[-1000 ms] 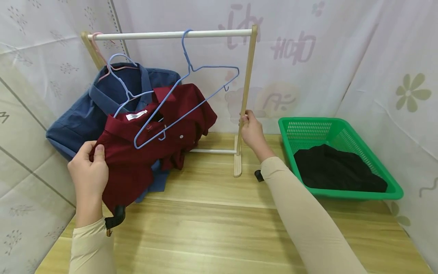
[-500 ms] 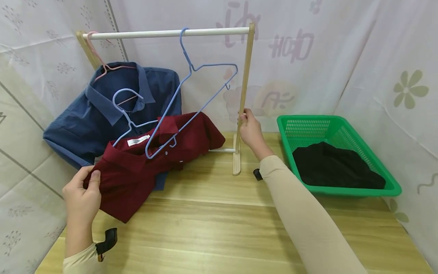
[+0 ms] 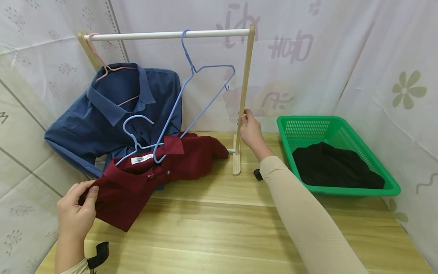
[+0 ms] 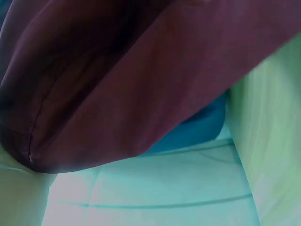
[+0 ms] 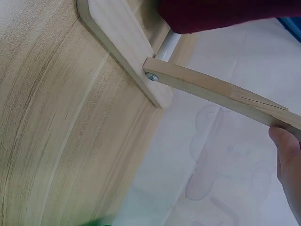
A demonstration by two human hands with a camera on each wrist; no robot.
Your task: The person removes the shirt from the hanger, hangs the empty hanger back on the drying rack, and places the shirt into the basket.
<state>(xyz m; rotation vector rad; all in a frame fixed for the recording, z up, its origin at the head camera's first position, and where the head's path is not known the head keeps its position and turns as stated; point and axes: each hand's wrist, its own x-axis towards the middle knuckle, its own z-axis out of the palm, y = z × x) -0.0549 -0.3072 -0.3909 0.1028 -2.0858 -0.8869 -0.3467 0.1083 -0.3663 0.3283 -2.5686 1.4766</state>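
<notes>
Far left: left hand (image 3: 76,212) low over the table edge, thumb and fingers pinching the shoulder/sleeve end of the red shirt (image 3: 143,179) — thumb on top, fingers curled under the cloth. Left wrist view is just red fabric (image 4: 141,80) filling the frame with a sliver of blue behind it; fingers not visible there. The red shirt lies slumped on the wooden table (image 3: 212,228), collar up with a white label showing, a light blue hanger (image 3: 137,131) threaded in at the neck, hook free and not on the rail. Behind it, the blue shirt (image 3: 113,110) hangs on a pink hanger (image 3: 102,68) at the left end of the white rail (image 3: 164,35), lower part bunched against the table. A second, empty blue hanger (image 3: 202,82) hangs from the rail mid-span, tilted, its lower end touching the red shirt's collar. Right of that: right hand (image 3: 249,131) gripping the rack's right wooden post (image 3: 244,87) — fingers wrapped round it, just above the foot (image 5: 124,44). Right wrist view shows only a fingertip (image 5: 287,155) against the post. Far right: green basket (image 3: 390,186) on the table, black garment (image 3: 335,169) inside, well apart from both hands.
</notes>
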